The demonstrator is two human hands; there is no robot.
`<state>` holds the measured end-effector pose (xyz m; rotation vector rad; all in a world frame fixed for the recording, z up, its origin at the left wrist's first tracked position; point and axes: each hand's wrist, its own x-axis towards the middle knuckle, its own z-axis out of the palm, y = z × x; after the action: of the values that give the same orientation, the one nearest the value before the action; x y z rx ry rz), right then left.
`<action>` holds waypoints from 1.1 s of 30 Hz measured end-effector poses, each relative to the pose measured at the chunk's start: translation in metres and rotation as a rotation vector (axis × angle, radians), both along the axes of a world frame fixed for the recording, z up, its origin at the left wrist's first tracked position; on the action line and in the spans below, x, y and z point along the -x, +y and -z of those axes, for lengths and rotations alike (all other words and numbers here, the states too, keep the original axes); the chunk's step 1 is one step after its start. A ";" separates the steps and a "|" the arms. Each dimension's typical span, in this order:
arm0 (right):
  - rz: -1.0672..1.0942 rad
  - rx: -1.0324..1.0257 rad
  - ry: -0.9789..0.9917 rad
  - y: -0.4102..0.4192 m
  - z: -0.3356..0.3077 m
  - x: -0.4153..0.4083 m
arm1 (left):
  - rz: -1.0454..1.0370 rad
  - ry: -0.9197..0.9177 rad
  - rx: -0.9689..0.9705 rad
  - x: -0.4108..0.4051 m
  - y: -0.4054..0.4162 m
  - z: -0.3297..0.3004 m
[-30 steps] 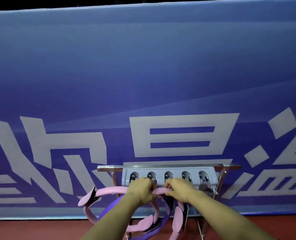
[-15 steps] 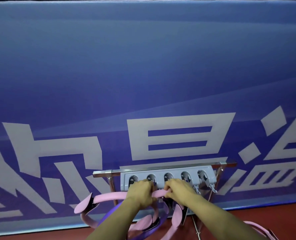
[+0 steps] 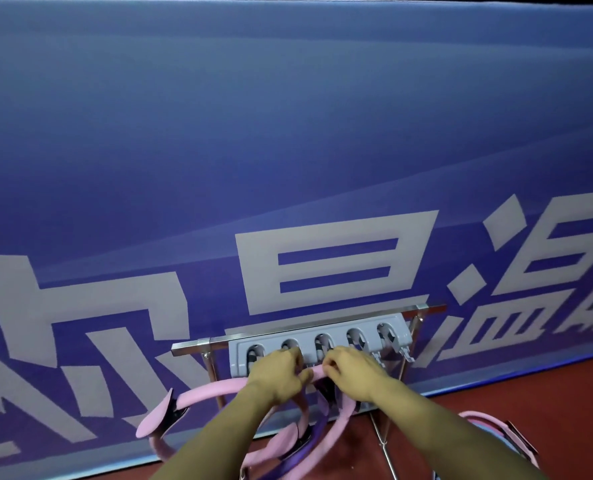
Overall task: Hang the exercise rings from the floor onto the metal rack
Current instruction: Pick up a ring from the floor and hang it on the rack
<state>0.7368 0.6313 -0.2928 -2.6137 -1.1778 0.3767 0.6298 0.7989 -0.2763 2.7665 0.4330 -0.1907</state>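
We grip a pink exercise ring (image 3: 215, 389) with both hands, just below the grey hook strip (image 3: 323, 337) of the metal rack (image 3: 309, 325). Our left hand (image 3: 277, 372) curls its fingers round the ring's top; our right hand (image 3: 348, 370), at 3 o'clock of the left, pinches the same rim. More rings hang beneath, a purple ring (image 3: 309, 445) among them. Another pink ring (image 3: 489, 422) lies on the red floor (image 3: 496, 396) at 4 o'clock of the rack. A blue banner (image 3: 288, 150) stands behind.

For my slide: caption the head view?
Both hands hold a pink ring up to the rack's gray hook strip.
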 end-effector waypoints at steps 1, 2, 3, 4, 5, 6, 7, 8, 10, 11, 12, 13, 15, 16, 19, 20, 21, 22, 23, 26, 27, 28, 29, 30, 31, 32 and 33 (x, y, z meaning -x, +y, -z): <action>0.013 -0.017 0.003 -0.005 0.000 0.001 | 0.008 -0.028 0.015 -0.002 -0.003 -0.001; 0.028 -0.037 0.001 -0.010 -0.002 0.003 | 0.023 -0.056 0.026 -0.006 -0.007 -0.001; 0.050 -0.059 -0.004 -0.017 -0.002 0.003 | 0.045 -0.081 0.032 -0.010 -0.012 -0.002; 0.072 -0.082 -0.015 -0.026 -0.004 0.003 | 0.067 -0.107 0.031 -0.014 -0.019 -0.003; 0.094 -0.101 -0.024 -0.035 -0.005 0.002 | 0.092 -0.135 0.027 -0.019 -0.027 -0.005; 0.114 -0.118 -0.033 -0.046 -0.007 0.002 | 0.121 -0.160 0.024 -0.024 -0.036 -0.005; 0.139 -0.132 -0.041 -0.058 -0.009 0.003 | 0.154 -0.179 0.024 -0.029 -0.045 -0.005; 0.169 -0.140 -0.047 -0.072 -0.012 0.002 | 0.187 -0.184 0.022 -0.035 -0.057 -0.005; 0.234 -0.141 -0.039 -0.104 -0.016 0.000 | 0.242 -0.174 0.008 -0.047 -0.084 -0.004; 0.268 -0.138 -0.030 -0.120 -0.016 -0.001 | 0.268 -0.170 0.010 -0.053 -0.098 -0.004; 0.296 -0.139 -0.021 -0.136 -0.016 -0.003 | 0.295 -0.169 0.015 -0.058 -0.112 -0.005; 0.331 -0.138 -0.003 -0.158 -0.016 -0.004 | 0.333 -0.167 0.019 -0.066 -0.131 -0.005; 0.367 -0.135 0.010 -0.186 -0.015 -0.006 | 0.369 -0.173 0.050 -0.075 -0.155 -0.006; 0.387 -0.128 0.009 -0.205 -0.013 -0.006 | 0.388 -0.178 0.072 -0.081 -0.172 -0.006; 0.449 -0.114 0.009 -0.262 -0.012 -0.010 | 0.439 -0.182 0.114 -0.093 -0.226 -0.009; 0.471 -0.123 0.007 -0.281 -0.013 -0.011 | 0.458 -0.174 0.114 -0.097 -0.245 -0.010; 0.493 -0.135 0.005 -0.299 -0.015 -0.013 | 0.475 -0.167 0.106 -0.101 -0.263 -0.012; 0.512 -0.148 0.002 -0.318 -0.017 -0.014 | 0.492 -0.163 0.098 -0.106 -0.282 -0.013; 0.527 -0.160 -0.003 -0.337 -0.019 -0.016 | 0.506 -0.162 0.099 -0.112 -0.301 -0.013; 0.589 -0.213 -0.014 -0.396 -0.025 -0.022 | 0.527 -0.161 0.148 -0.129 -0.357 -0.017; 0.617 -0.247 -0.003 -0.416 -0.027 -0.023 | 0.524 -0.164 0.179 -0.134 -0.376 -0.020; 0.643 -0.287 0.006 -0.436 -0.029 -0.024 | 0.513 -0.172 0.223 -0.139 -0.395 -0.022; 0.667 -0.328 0.011 -0.455 -0.029 -0.025 | 0.497 -0.185 0.281 -0.143 -0.413 -0.024; 0.694 -0.369 0.015 -0.474 -0.030 -0.026 | 0.482 -0.194 0.346 -0.146 -0.431 -0.026; 0.725 -0.411 0.019 -0.491 -0.032 -0.027 | 0.470 -0.207 0.408 -0.150 -0.447 -0.028; 0.752 -0.452 0.023 -0.507 -0.032 -0.028 | 0.461 -0.215 0.463 -0.153 -0.463 -0.030; 0.773 -0.490 0.027 -0.521 -0.032 -0.030 | 0.450 -0.216 0.513 -0.156 -0.477 -0.033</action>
<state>0.7663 0.1102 -0.2605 -2.3627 -0.1449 -0.0366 0.7855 0.3220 -0.2438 2.2980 -0.2679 -0.0885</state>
